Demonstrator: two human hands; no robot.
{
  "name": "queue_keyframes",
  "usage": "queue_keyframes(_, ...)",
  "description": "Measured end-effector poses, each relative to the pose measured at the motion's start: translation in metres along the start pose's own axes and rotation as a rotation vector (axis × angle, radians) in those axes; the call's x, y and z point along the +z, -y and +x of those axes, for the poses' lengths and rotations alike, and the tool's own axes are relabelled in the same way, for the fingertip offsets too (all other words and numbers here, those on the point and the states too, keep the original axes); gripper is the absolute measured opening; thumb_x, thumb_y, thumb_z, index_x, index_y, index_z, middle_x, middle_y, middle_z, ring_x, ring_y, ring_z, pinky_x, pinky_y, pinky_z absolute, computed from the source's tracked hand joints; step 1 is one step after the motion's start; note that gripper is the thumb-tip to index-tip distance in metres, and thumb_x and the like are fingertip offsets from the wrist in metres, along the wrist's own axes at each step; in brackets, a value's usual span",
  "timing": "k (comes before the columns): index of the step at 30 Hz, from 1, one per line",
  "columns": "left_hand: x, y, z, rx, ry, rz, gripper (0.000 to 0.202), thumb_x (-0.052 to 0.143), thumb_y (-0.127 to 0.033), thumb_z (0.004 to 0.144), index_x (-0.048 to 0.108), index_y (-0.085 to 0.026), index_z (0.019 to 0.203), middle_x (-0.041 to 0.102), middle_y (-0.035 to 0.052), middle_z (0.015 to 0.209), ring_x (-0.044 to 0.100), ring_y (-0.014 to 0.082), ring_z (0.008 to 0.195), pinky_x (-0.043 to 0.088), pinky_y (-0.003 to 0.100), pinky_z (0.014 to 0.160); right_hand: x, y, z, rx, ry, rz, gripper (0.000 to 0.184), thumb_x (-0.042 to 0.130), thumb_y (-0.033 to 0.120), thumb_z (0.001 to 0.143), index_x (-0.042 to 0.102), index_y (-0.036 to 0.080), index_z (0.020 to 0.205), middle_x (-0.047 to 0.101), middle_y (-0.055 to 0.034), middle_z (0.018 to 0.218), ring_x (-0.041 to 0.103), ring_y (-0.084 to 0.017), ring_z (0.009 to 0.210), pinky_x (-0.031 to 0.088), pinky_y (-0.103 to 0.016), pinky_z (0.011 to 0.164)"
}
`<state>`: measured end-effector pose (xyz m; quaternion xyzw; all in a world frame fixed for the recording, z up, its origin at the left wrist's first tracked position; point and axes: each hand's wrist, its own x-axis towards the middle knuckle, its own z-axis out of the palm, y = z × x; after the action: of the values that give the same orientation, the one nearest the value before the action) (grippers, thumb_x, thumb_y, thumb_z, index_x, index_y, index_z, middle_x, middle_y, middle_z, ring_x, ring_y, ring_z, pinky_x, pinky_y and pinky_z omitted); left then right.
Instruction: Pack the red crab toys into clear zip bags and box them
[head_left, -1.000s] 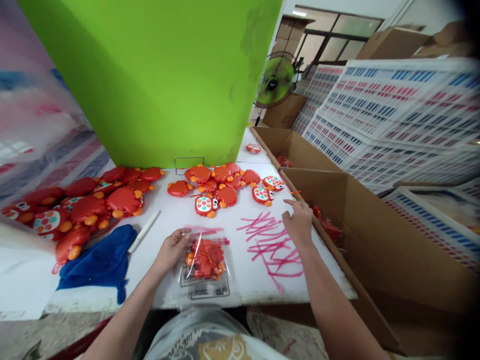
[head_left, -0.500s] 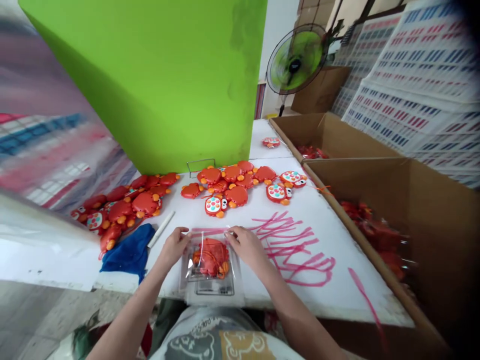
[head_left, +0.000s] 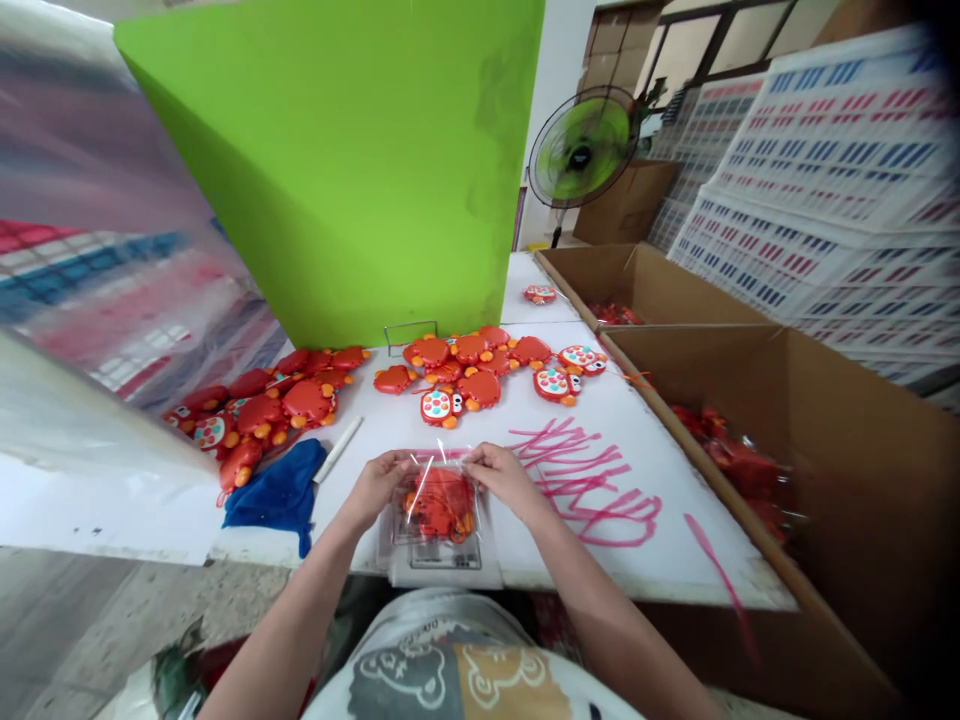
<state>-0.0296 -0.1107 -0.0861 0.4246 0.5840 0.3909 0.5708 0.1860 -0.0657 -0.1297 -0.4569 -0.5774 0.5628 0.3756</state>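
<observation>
A clear plastic bag (head_left: 475, 545) lies in front of me at the table's near edge. Inside it is a red toy (head_left: 439, 500) with orange parts and an orange cord. My left hand (head_left: 381, 486) pinches the bag's far left corner between thumb and fingers. At the far right corner, my right hand (head_left: 501, 478) has its fingertips closed on the plastic. Shiny film stands up between the two hands. Left of them rest a white pen-like stick (head_left: 337, 450) and a blue cloth (head_left: 277, 495).
Red turtle-like toys are piled at left (head_left: 262, 408) and centre (head_left: 480, 388). Pink strokes (head_left: 600, 490) mark the table (head_left: 660, 560) on the right. Cardboard boxes (head_left: 817, 440) holding bagged toys adjoin it. A green panel (head_left: 330, 180) stands behind; a fan (head_left: 581, 155) is farther back.
The view has shifted slightly. Both hands have drawn a little closer together at the bag's far edge, and the film between them now stands up more.
</observation>
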Motion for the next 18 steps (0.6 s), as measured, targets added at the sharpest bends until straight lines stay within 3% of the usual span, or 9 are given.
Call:
queue_keyframes(3, -0.006, 0.001, -0.001, -0.033, 0.070, -0.182, 0.052, 0.071, -0.040, 0.070, 0.057, -0.013, 0.113, 0.070, 0.0100, 0.091, 0.065, 0.0160, 0.069, 0.049, 0.024, 0.056, -0.006, 0.007, -0.005, 0.013, 0.012, 0.087, 0.019, 0.064, 0.030, 0.068, 0.063, 0.017, 0.082, 0.061, 0.0026, 0.060, 0.053, -0.011, 0.053, 0.040, -0.022, 0.050)
queue_keyframes(7, -0.008, 0.000, 0.003, -0.086, 0.078, -0.351, 0.049, 0.072, -0.030, 0.069, 0.059, -0.013, 0.113, 0.071, 0.0119, 0.095, 0.067, 0.0177, 0.069, 0.050, 0.024, 0.055, -0.011, 0.012, -0.007, 0.034, -0.006, 0.169, 0.026, 0.065, 0.030, 0.068, 0.068, 0.017, 0.091, 0.065, -0.0002, 0.067, 0.054, -0.012, 0.057, 0.040, -0.024, 0.054)
queue_keyframes(10, -0.005, -0.002, 0.010, -0.092, 0.067, -0.403, 0.033, 0.069, -0.024, 0.067, 0.064, -0.011, 0.097, 0.071, 0.0102, 0.086, 0.067, 0.0171, 0.064, 0.050, 0.024, 0.051, -0.014, 0.012, -0.006, 0.061, -0.054, 0.206, 0.019, 0.066, 0.027, 0.066, 0.070, 0.018, 0.082, 0.066, -0.0010, 0.068, 0.054, -0.012, 0.058, 0.040, -0.025, 0.056)
queue_keyframes(13, -0.002, -0.003, 0.018, -0.086, 0.050, -0.425, 0.015, 0.065, -0.019, 0.063, 0.062, -0.013, 0.076, 0.065, 0.0013, 0.064, 0.059, 0.0116, 0.049, 0.046, 0.020, 0.044, -0.018, 0.009, -0.002, 0.090, -0.092, 0.242, 0.008, 0.065, 0.023, 0.063, 0.069, 0.018, 0.069, 0.063, 0.0001, 0.063, 0.051, -0.012, 0.056, 0.039, -0.025, 0.055)
queue_keyframes(15, 0.000, -0.004, 0.022, -0.083, 0.057, -0.443, 0.011, 0.062, -0.019, 0.061, 0.057, -0.016, 0.070, 0.056, -0.0040, 0.053, 0.052, 0.0090, 0.043, 0.043, 0.019, 0.041, -0.020, 0.007, 0.001, 0.107, -0.112, 0.278, 0.004, 0.064, 0.022, 0.061, 0.066, 0.019, 0.063, 0.061, 0.0011, 0.059, 0.049, -0.011, 0.054, 0.037, -0.024, 0.053)
queue_keyframes(18, 0.003, -0.008, 0.025, -0.078, 0.077, -0.466, 0.010, 0.058, -0.019, 0.060, 0.051, -0.017, 0.067, 0.051, -0.0057, 0.051, 0.049, 0.0087, 0.042, 0.040, 0.018, 0.040, -0.023, 0.005, 0.005, 0.117, -0.137, 0.333, 0.003, 0.063, 0.021, 0.060, 0.063, 0.019, 0.062, 0.059, 0.0020, 0.060, 0.049, -0.011, 0.055, 0.037, -0.023, 0.052)
